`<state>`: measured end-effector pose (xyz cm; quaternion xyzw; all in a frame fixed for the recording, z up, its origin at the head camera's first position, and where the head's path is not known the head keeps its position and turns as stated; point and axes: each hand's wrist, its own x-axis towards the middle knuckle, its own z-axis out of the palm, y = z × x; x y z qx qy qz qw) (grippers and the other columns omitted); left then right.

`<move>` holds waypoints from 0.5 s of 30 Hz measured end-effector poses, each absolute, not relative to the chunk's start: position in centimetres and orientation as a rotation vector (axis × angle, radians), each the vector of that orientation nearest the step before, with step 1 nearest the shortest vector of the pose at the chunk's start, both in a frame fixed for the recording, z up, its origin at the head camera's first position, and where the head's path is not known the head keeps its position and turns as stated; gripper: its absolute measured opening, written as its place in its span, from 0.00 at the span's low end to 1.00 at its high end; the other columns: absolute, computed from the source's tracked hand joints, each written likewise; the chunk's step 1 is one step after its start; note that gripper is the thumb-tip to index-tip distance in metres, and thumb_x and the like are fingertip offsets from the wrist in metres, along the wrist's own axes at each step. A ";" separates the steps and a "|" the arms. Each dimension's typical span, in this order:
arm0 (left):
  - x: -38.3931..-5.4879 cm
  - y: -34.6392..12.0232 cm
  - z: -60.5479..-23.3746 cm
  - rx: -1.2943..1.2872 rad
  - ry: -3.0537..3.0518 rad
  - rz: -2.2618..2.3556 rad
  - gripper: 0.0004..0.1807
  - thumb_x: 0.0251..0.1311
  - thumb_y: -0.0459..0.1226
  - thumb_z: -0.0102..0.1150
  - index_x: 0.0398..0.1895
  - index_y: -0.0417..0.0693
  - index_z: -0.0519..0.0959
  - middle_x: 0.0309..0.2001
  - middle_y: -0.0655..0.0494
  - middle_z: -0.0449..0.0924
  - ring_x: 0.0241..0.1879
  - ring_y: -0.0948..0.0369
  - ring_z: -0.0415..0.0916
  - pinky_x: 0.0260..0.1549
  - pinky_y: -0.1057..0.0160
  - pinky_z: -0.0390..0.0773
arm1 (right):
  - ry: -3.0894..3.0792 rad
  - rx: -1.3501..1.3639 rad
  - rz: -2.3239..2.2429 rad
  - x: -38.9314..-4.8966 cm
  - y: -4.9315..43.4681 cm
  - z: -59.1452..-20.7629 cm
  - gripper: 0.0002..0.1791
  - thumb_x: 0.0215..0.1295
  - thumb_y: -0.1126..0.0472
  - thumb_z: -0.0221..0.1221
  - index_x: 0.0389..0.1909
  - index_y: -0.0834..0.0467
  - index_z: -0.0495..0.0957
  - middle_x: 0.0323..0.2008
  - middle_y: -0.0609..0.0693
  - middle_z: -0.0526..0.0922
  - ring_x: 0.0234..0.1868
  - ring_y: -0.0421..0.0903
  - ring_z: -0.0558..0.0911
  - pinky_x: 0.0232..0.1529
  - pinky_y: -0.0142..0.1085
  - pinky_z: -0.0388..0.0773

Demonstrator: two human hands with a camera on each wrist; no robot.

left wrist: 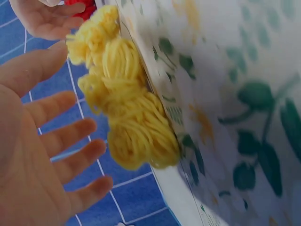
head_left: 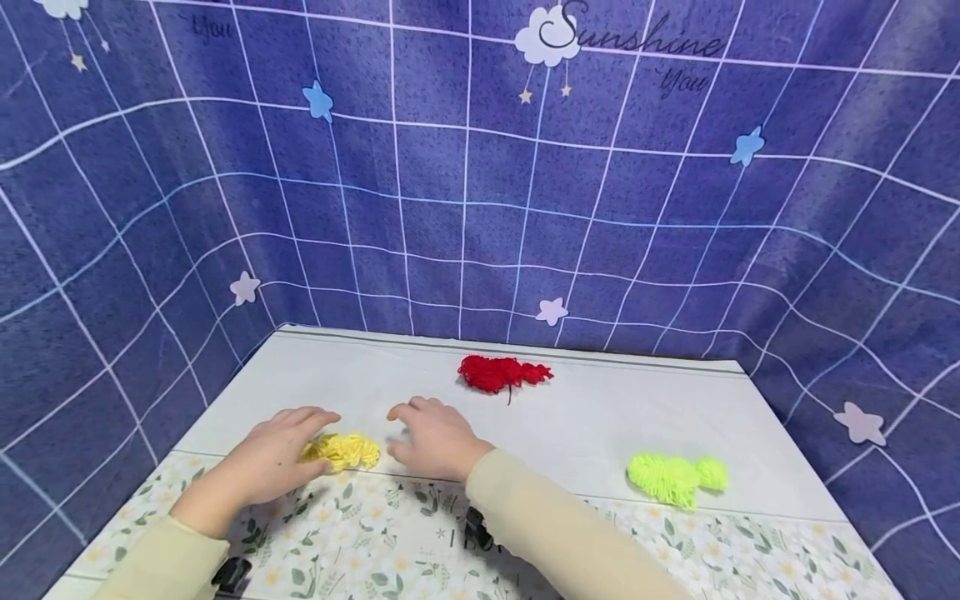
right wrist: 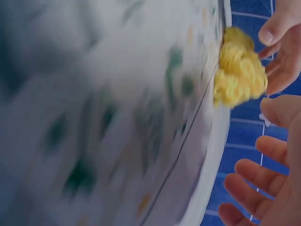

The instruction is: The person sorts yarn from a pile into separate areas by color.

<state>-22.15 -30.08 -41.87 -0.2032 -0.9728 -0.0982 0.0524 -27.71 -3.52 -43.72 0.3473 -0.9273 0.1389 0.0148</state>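
A bundle of yellow yarn [head_left: 347,451] lies on the table between the two hands. Just left of it is the left hand [head_left: 270,457], fingers spread and slightly bent; in the left wrist view a gap shows between its fingertips and the yarn [left wrist: 134,108]. The right hand [head_left: 433,437] hovers on the other side, its fingers loosely bent and apart from the yarn [right wrist: 239,70] in the right wrist view. Neither hand holds anything. In the head view, part of the yellow bundle is hidden behind the left hand.
A red yarn bundle [head_left: 495,374] lies toward the back of the table. Neon-green yarn [head_left: 671,478] lies to the right. The white table [head_left: 585,417] has a floral cloth [head_left: 360,542] along its front, and a blue grid-patterned curtain [head_left: 465,225] surrounds the back and sides.
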 end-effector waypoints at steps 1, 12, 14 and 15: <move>-22.1 -29.8 -41.9 -0.607 -2.941 -0.275 0.37 0.59 0.50 0.71 0.69 0.48 0.73 0.66 0.43 0.72 0.63 0.39 0.69 0.53 0.30 0.68 | -2.879 1.068 0.408 -27.8 -2.9 -43.7 0.26 0.71 0.40 0.55 0.66 0.42 0.74 0.56 0.40 0.76 0.55 0.44 0.76 0.53 0.41 0.75; -22.3 -26.5 -41.6 -0.560 -2.799 -0.121 0.44 0.59 0.63 0.64 0.71 0.48 0.70 0.70 0.37 0.66 0.67 0.36 0.62 0.60 0.24 0.54 | -2.813 0.932 0.218 -27.9 4.2 -43.7 0.30 0.68 0.35 0.54 0.66 0.45 0.75 0.61 0.46 0.76 0.62 0.50 0.72 0.63 0.54 0.69; -22.5 -25.7 -41.4 -0.562 -2.792 -0.113 0.44 0.59 0.64 0.63 0.72 0.49 0.70 0.70 0.38 0.66 0.68 0.36 0.61 0.61 0.24 0.51 | -2.808 0.894 0.197 -27.9 5.4 -43.6 0.32 0.68 0.34 0.53 0.66 0.46 0.75 0.61 0.47 0.76 0.63 0.50 0.71 0.63 0.55 0.67; -22.6 -25.3 -41.4 -0.565 -2.784 -0.105 0.44 0.59 0.65 0.62 0.72 0.49 0.71 0.71 0.38 0.65 0.68 0.36 0.60 0.61 0.24 0.51 | -2.802 0.875 0.197 -27.9 6.0 -43.6 0.32 0.68 0.34 0.53 0.66 0.46 0.75 0.61 0.47 0.76 0.63 0.51 0.71 0.63 0.55 0.67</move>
